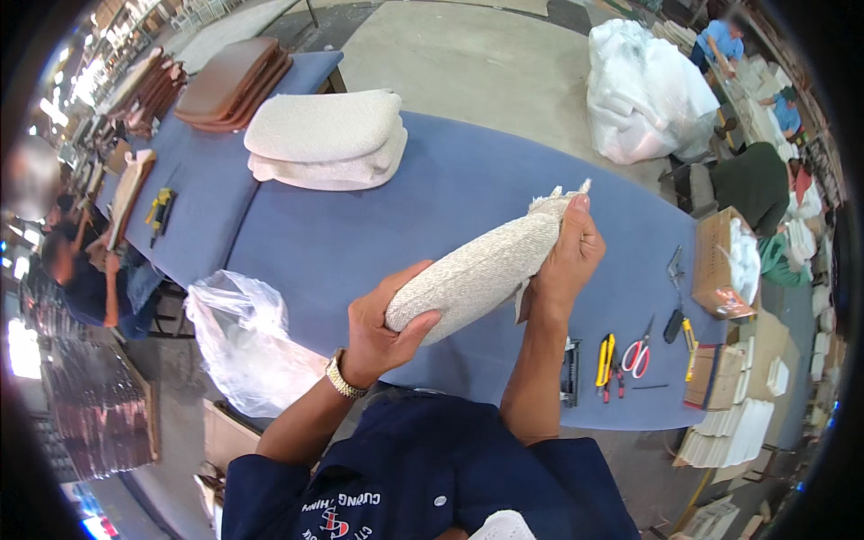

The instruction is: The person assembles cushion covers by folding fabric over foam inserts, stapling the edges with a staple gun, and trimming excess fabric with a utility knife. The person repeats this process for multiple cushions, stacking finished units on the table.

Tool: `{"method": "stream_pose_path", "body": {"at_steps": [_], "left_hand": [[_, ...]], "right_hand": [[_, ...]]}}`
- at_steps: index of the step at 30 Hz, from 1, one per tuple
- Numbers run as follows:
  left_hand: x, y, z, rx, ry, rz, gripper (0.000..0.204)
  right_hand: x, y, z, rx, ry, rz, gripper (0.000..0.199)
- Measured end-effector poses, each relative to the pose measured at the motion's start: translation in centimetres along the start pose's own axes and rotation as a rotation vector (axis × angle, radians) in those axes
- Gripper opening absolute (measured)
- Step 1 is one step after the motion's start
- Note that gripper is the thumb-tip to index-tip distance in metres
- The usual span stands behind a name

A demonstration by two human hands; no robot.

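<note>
Above the near part of the blue table (450, 193), I hold up a cream fabric-covered cushion (481, 274), tilted on edge with its right end higher. My left hand (387, 319) is closed round its lower left end, thumb on the near side. My right hand (569, 256) grips the upper right end, where loose, frayed fabric sticks out past the thumb. A flap of the covering hangs beneath, near my right wrist. Two similar cream cushions (324, 139) lie stacked farther back on the table, apart from my hands.
Right of my right forearm lie a yellow cutter (605, 358), red-handled scissors (637, 357) and other tools. A cardboard box (715, 261) stands at the right edge. A clear plastic bag (243, 337) hangs at the left. Brown padded seats (229, 81) are stacked behind. A co-worker (85, 279) sits left.
</note>
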State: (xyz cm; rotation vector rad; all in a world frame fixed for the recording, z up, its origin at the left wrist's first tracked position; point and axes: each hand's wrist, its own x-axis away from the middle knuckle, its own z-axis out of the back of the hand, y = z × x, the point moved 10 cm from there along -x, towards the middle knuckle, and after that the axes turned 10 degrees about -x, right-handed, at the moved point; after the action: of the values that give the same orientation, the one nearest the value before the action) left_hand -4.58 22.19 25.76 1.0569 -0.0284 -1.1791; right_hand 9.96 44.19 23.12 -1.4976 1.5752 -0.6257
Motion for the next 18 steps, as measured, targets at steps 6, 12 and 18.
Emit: {"method": "stream_pose_path", "body": {"at_steps": [6, 12, 18], "left_hand": [[3.1, -4.5, -3.6, 0.301, 0.010, 0.143, 0.076], [-5.8, 6.3, 1.4, -0.383, 0.049, -0.168, 0.075], [-9.9, 5.3, -3.6, -0.433, -0.495, -0.125, 0.049]], "right_hand": [[-0.9, -0.4, 1.1, 0.034, 0.066, 0.025, 0.046], [0.0, -0.6, -1.1, 0.111, 0.007, 0.133, 0.048], [1.5, -1.7, -2.4, 0.068, 0.000, 0.152, 0.049]]}}
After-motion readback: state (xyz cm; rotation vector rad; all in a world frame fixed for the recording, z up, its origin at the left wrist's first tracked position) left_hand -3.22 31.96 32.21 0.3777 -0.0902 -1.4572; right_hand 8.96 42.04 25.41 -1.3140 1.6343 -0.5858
